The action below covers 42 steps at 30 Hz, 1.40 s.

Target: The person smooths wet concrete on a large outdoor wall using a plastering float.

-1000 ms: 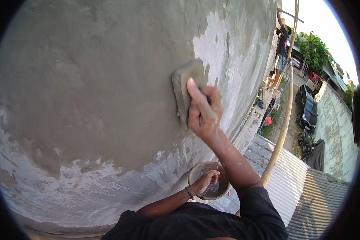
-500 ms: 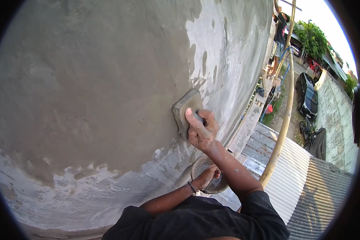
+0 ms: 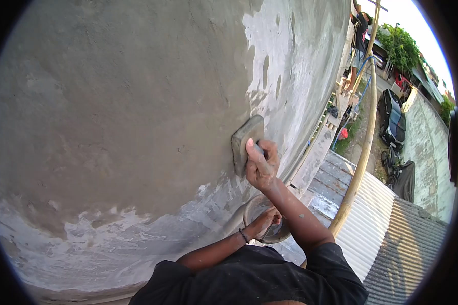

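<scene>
My right hand [image 3: 263,165] grips the handle of a plastering float [image 3: 247,137], its thumb resting along the back of the board. The float lies against a wall [image 3: 112,127] coated in damp grey mortar, close to a paler, thinly covered strip. Lower down, my left hand [image 3: 265,223], with a dark bracelet at the wrist, has its fingers curled at the rim of a round bucket [image 3: 248,211]. My right forearm covers part of the bucket, and its contents are hard to make out.
A bamboo pole [image 3: 361,168] slants along my right side, above a corrugated metal roof [image 3: 366,213]. Scaffold planks [image 3: 313,157] run beside the wall. Farther off, another person [image 3: 359,43] stands on the scaffold. Down below are a parked car [image 3: 392,119] and a motorbike [image 3: 391,162].
My right hand and the float have shifted slightly right and down along the wall. The view has turned a little. My left hand stays at the bucket.
</scene>
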Each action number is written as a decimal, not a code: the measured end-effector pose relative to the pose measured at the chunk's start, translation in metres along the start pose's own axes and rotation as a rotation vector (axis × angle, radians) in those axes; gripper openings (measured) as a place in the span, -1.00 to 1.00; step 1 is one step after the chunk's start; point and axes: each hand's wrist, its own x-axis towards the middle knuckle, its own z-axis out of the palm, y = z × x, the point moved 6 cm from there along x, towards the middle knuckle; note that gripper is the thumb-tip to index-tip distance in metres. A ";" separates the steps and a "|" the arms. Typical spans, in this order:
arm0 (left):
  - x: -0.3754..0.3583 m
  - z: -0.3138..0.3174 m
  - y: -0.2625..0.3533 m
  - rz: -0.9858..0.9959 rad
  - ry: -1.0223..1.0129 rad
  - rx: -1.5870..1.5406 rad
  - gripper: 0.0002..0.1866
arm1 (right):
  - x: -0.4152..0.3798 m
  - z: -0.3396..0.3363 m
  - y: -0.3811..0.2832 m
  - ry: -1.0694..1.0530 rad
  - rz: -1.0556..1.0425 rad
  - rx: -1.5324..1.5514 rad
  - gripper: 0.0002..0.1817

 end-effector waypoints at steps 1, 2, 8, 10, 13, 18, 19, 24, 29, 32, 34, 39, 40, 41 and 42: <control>0.000 0.000 0.001 -0.007 -0.004 0.001 -0.82 | -0.002 0.000 -0.002 -0.062 0.006 -0.014 -0.37; 0.000 0.001 0.001 0.015 -0.022 0.019 -0.81 | -0.005 -0.001 -0.005 -0.128 0.019 -0.031 -0.37; -0.014 0.002 0.009 0.030 -0.008 0.021 -0.82 | 0.085 0.002 -0.002 0.016 0.053 0.037 -0.36; -0.013 0.003 0.016 0.053 -0.079 0.041 -0.80 | 0.076 0.002 -0.003 0.005 0.096 0.046 -0.36; -0.011 0.004 0.011 0.052 0.019 0.028 -0.77 | 0.003 0.002 0.000 -0.057 0.130 -0.009 -0.32; -0.003 0.007 0.000 0.065 -0.039 0.113 -0.80 | 0.059 0.000 -0.002 -0.037 0.060 -0.097 -0.32; -0.006 0.008 -0.002 0.057 -0.035 0.108 -0.80 | 0.072 0.001 -0.004 -0.006 0.048 -0.081 -0.32; -0.010 0.004 0.004 0.092 -0.013 0.071 -0.79 | -0.006 -0.001 -0.005 -0.094 0.095 -0.049 -0.32; -0.007 0.015 0.004 -0.003 -0.036 0.040 -0.77 | 0.038 -0.004 -0.004 -0.048 0.036 -0.085 -0.33; -0.013 0.022 0.012 0.004 -0.025 0.040 -0.80 | 0.136 0.001 -0.008 0.054 -0.052 -0.054 -0.30; -0.012 0.021 0.016 0.006 0.006 0.028 -0.82 | 0.178 0.003 -0.007 0.091 -0.095 -0.045 -0.28; -0.009 0.028 0.023 0.064 -0.047 0.045 -0.79 | 0.137 0.002 -0.004 0.038 -0.014 0.002 -0.27; -0.010 0.028 0.021 0.064 -0.046 0.057 -0.77 | 0.107 -0.001 -0.003 -0.010 0.039 0.009 -0.28; -0.008 0.025 0.016 0.065 -0.048 0.062 -0.77 | 0.072 -0.004 -0.001 -0.057 0.094 0.013 -0.28; -0.003 0.019 0.011 0.052 -0.037 0.092 -0.76 | 0.033 -0.006 0.000 -0.111 0.127 0.013 -0.27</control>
